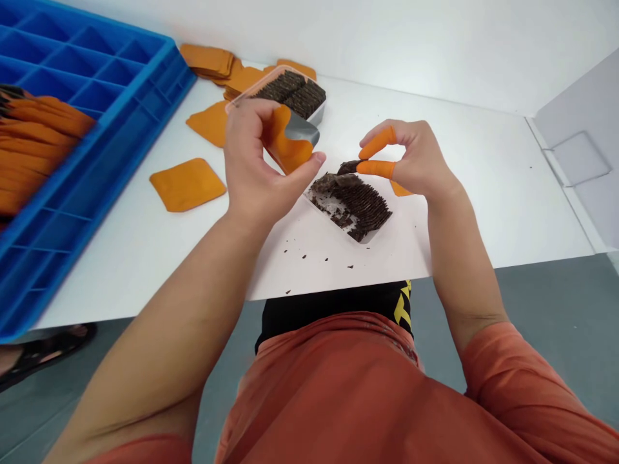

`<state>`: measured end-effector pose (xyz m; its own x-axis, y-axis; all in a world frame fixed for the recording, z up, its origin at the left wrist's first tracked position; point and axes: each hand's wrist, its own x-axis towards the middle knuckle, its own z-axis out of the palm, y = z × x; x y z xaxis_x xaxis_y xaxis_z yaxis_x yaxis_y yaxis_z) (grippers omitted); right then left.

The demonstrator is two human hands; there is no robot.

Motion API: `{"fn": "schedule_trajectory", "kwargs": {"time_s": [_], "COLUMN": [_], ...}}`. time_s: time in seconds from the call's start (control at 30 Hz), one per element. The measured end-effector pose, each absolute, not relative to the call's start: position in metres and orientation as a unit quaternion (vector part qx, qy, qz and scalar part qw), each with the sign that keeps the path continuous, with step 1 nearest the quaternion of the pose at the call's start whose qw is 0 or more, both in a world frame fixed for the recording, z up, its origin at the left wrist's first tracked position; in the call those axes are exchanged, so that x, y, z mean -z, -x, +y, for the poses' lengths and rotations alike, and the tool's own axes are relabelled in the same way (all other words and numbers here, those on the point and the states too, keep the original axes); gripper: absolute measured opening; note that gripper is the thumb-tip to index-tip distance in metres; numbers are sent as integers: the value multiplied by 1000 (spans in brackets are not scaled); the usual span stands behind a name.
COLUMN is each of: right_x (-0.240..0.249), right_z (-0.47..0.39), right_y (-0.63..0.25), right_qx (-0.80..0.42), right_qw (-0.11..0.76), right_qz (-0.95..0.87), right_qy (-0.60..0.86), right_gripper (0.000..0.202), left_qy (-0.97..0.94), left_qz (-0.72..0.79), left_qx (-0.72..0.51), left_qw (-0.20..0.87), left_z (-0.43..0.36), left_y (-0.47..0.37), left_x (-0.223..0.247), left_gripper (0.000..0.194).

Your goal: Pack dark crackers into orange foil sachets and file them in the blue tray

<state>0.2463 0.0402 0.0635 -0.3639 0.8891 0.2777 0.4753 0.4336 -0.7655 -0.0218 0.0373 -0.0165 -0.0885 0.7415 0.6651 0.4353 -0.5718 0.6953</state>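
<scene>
Well, both arms point(461, 258) reach forward from red sleeves point(507, 361), bent at the elbows, with the forearms angling inward over the white table point(507, 180). The left hand point(256, 167) curls in a C, thumb stretched forward and fingers bent over the far side, around an orange pouch point(285, 148). The pouch bulges between the grip, its mouth spread in a wavy curve that shows a smooth, silver-grey lining point(302, 132). The right hand point(406, 154) arches at the wrist, index finger and thumb brought close together in a pinch on a dark slab point(348, 167); both digits wear snug orange covers point(380, 143). The slab sits just beyond the near tray point(363, 242), to the right of the pouch.

Inside that shallow, pale tray, thin brown slabs with rough edges stand packed in a ridged row, and loose flakes litter its left part. Crumbs point(326, 260) dot the table in front. Behind the left hand, a clear tub point(316, 117) holds more slabs in two tight rows. A flat, rounded-square pouch point(187, 185) lies alone to the left; a stack point(207, 61) of orange ones lies farther back, beside a ribbed blue plastic crate point(167, 51).
</scene>
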Motion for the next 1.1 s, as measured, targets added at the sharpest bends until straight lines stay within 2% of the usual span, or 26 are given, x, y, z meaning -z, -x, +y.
{"fn": "schedule_trajectory", "kwargs": {"time_s": [0.17, 0.33, 0.47, 0.53, 0.57, 0.63, 0.67, 0.7, 0.77, 0.83, 0.97, 1.1], "right_x": [-59, -56, -58, -60, -61, -64, -65, -68, -74, -83, -95, -93], "right_z": [46, 46, 35, 26, 22, 13, 10, 6, -2, -12, -27, -23], "right_y": [-241, -231, -223, -216, -213, -206, -203, -203, -205, -212, -220, -218], "right_qx": [-224, -176, -292, -392, -436, -501, -474, -457, -491, -517, -554, -540], "right_qw": [428, 491, 532, 532, 520, 509, 513, 506, 463, 406, 390, 408], "right_qz": [-765, -739, -723, -714, -715, -700, -698, -697, -729, -751, -734, -733], "right_qy": [426, 427, 331, 231, 166, -8, -161, -222, -115, -61, -40, -66], "right_gripper": [21, 30, 57, 67, 67, 47, 35, 30, 23, 24, 21, 22], "left_qy": [-688, -709, -724, -729, -727, -710, -699, -690, -678, -675, -687, -700], "left_qz": [402, 377, 367, 349, 335, 297, 278, 260, 235, 222, 215, 204], "left_qx": [-599, -596, -583, -586, -595, -627, -643, -654, -667, -671, -655, -645], "left_qw": [83, 29, 39, 60, 77, 121, 145, 167, 200, 211, 229, 230], "left_z": [34, 32, 30, 34, 38, 49, 55, 60, 64, 62, 43, 30], "left_y": [20, 21, 23, 24, 24, 25, 25, 25, 26, 26, 22, 18], "left_x": [13, 10, 9, 12, 15, 22, 26, 29, 31, 28, 14, 5], "left_gripper": [51, 60, 58, 67, 75, 92, 99, 103, 105, 99, 78, 68]}}
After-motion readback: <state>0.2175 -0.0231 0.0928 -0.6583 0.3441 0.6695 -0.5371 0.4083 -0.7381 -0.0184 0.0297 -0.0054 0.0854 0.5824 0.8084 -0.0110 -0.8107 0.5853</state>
